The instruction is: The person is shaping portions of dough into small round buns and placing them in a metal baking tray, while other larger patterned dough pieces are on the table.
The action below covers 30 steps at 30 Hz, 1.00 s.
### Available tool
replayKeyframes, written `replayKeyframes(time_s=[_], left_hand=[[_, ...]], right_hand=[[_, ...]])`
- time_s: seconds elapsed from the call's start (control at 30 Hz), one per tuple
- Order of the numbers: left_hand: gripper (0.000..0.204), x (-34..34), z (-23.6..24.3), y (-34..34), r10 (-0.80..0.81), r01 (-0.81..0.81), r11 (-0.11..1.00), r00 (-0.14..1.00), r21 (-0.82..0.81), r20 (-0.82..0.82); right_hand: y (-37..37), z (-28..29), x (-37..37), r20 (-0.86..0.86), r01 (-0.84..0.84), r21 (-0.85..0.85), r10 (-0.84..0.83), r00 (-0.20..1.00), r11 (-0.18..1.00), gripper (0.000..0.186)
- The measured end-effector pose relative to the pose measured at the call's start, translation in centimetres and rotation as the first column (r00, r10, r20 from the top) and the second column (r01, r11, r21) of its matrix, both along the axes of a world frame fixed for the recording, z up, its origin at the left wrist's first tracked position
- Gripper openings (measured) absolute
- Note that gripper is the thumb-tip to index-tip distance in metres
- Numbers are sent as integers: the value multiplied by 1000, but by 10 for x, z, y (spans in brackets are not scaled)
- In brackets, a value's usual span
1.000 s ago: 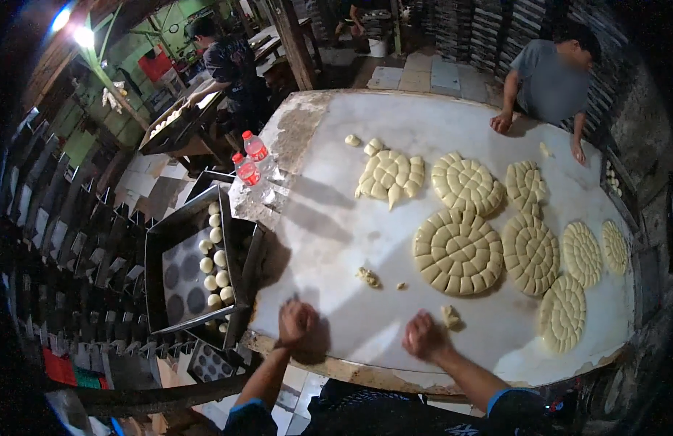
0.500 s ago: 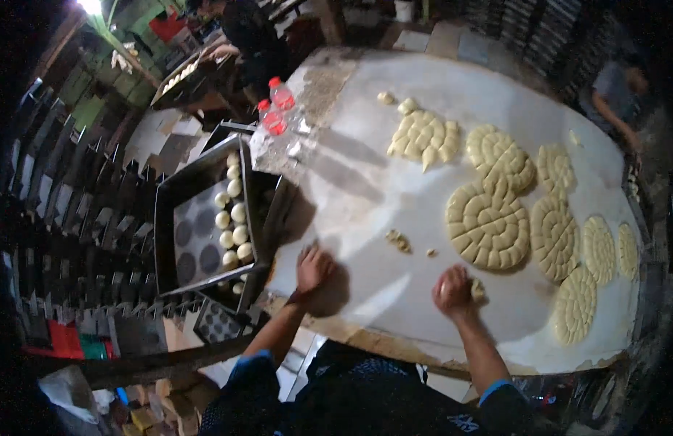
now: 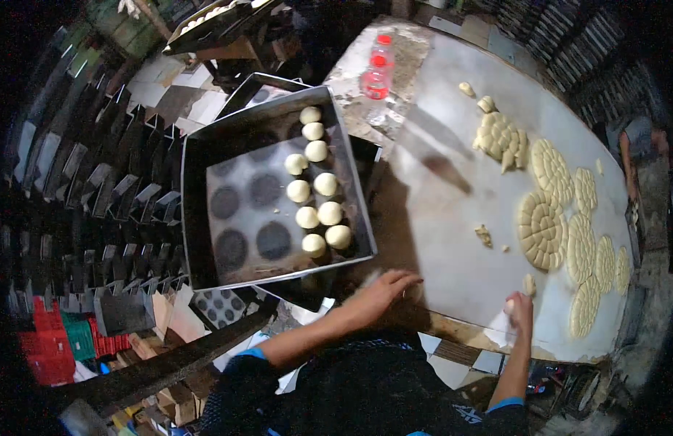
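My left hand (image 3: pixel 386 292) is stretched flat near the table's front edge, close to the black baking tray (image 3: pixel 278 275). Its fingers are extended, and I cannot tell whether anything lies under the palm. Farther right, my right hand (image 3: pixel 522 312) is curled at the table's edge around a pale piece of dough, part of which shows at the thumb side. Just beyond it lies a small dough lump (image 3: pixel 529 284). Inside the tray, smooth round dough balls (image 3: pixel 325 184) stand in two uneven rows along its right side, with dark round marks on the bare bottom.
Scored dough discs (image 3: pixel 542 229) cover the table's right part, with a cut dough slab (image 3: pixel 500 140) behind them. Dough scraps (image 3: pixel 483 235) lie mid-table. Red-capped bottles (image 3: pixel 380 65) stand at the far left corner. Stacked dark trays (image 3: pixel 96 174) line the left. Another person's arm (image 3: pixel 627 163) shows far right.
The view has swung left and the tray looms larger. My left hand has gone from curled on the table to fingers stretched out. My right hand stays curled, now nearer the front edge.
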<state>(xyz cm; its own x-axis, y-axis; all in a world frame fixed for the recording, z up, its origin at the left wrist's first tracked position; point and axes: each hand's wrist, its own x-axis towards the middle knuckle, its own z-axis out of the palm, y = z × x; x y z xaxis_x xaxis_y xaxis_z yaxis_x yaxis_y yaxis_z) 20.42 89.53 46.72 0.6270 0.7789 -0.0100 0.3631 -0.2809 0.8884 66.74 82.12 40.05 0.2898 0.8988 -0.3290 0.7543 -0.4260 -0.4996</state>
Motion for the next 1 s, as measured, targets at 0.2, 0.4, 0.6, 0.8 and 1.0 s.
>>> replayKeyframes(time_s=[0.2,0.4,0.6,0.8,1.0], left_hand=[[50,-177,52,183,544,-492,674,835,551,81],[100,-228,-14,258,631,-600,776,739,197,-236],[110,-270,40,233,608,-500,749,779,434,-151],[61,-228,118,195,504,-461,776,864,431,16],[62,29,116,264,-386,369,904,921,-215,-41]], right_hand=[[110,81,-175,-549,67,134,18,836,989,31],[268,161,-461,-215,-165,891,714,666,423,35],[368,99,-544,523,-832,468,667,531,297,30],[242,92,-401,100,-247,932,466,879,266,9],[124,-30,-151,-3,71,741,-102,995,667,9]])
